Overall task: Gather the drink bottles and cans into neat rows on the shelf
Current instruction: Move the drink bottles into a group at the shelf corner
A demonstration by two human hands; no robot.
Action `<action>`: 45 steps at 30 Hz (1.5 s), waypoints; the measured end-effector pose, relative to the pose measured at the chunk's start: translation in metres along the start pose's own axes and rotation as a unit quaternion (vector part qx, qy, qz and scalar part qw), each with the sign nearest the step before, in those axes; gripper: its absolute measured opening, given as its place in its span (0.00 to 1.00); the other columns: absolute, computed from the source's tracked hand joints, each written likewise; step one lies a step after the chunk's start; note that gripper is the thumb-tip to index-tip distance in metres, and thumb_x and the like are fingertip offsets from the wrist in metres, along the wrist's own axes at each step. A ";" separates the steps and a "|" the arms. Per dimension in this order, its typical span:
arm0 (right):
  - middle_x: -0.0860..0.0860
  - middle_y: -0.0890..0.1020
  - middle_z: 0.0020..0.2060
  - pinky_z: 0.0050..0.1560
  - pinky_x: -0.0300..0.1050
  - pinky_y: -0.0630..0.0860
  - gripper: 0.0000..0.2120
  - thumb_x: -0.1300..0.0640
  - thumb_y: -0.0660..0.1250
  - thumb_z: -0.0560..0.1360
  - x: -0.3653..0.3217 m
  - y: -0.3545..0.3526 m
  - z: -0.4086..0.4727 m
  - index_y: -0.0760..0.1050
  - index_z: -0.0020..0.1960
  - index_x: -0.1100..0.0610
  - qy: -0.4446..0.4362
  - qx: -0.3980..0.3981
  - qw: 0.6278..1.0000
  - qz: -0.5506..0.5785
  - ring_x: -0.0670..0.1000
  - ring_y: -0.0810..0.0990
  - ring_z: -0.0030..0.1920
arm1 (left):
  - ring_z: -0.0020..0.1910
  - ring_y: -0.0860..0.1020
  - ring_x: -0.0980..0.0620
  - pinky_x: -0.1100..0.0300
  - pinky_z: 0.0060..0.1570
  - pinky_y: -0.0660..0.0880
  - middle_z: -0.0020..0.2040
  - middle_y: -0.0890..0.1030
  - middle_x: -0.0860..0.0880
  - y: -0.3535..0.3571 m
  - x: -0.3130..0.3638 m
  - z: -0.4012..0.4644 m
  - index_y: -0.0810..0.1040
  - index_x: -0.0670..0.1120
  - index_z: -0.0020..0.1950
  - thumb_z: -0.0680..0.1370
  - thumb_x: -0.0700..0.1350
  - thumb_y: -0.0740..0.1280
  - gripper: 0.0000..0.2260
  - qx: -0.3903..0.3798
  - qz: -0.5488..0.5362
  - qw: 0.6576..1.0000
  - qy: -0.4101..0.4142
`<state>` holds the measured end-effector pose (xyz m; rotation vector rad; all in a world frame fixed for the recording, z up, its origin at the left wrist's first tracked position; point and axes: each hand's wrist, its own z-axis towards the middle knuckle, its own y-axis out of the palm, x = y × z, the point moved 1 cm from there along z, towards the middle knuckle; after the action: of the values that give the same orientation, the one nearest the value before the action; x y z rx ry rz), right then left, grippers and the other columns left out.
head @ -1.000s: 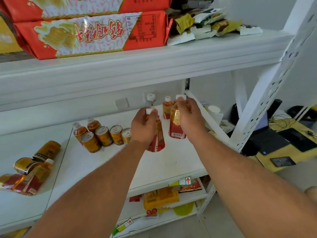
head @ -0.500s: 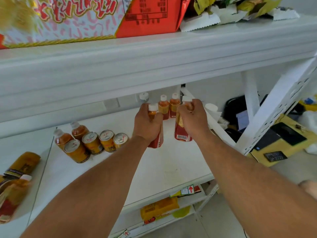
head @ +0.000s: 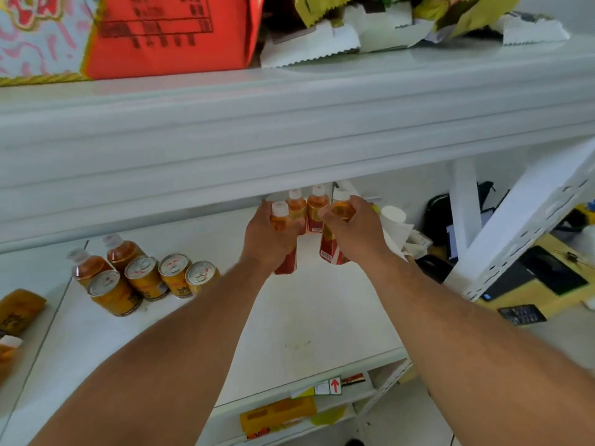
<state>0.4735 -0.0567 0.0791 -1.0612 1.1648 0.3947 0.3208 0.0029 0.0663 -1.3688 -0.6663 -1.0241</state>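
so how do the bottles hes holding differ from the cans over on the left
The two held bottles have white screw caps, red labels and clear necks showing amber drink; the cans are shorter, opaque yellow-orange, with silver pull-tab tops. One bottle sits in each grip, left hand and right hand, while the cans stand untouched in a row. All are upright on the same white shelf.
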 end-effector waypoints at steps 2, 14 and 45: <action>0.47 0.81 0.51 0.57 0.55 0.80 0.18 0.44 0.72 0.75 0.005 -0.001 0.007 0.75 0.60 0.51 -0.012 -0.006 1.000 0.005 0.51 0.82 0.53 | 0.41 0.75 0.65 0.69 0.36 0.68 0.43 0.76 0.62 0.008 -0.001 0.005 0.70 0.57 0.52 0.74 0.51 0.74 0.14 0.012 0.002 1.000 0.003; 0.49 0.82 0.59 0.60 0.47 0.75 0.18 0.46 0.69 0.78 0.031 0.022 0.048 0.74 0.66 0.50 -0.036 0.008 0.999 0.018 0.51 0.81 0.58 | 0.46 0.79 0.56 0.56 0.49 0.78 0.45 0.80 0.59 0.051 -0.029 0.030 0.73 0.60 0.47 0.74 0.53 0.73 0.09 0.039 0.001 0.999 0.035; 0.43 0.81 0.61 0.62 0.58 0.78 0.29 0.38 0.73 0.70 0.107 0.070 0.074 0.69 0.68 0.41 -0.026 -0.030 0.999 -0.012 0.50 0.79 0.61 | 0.64 0.74 0.51 0.56 0.61 0.74 0.69 0.72 0.51 0.071 -0.093 0.042 0.67 0.53 0.73 0.73 0.54 0.74 0.31 -0.015 0.092 0.995 -0.034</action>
<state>0.5047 0.0126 -0.0475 -1.1089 1.0985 0.4391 0.3493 0.0551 -0.0421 -1.4682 -0.5652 -0.8463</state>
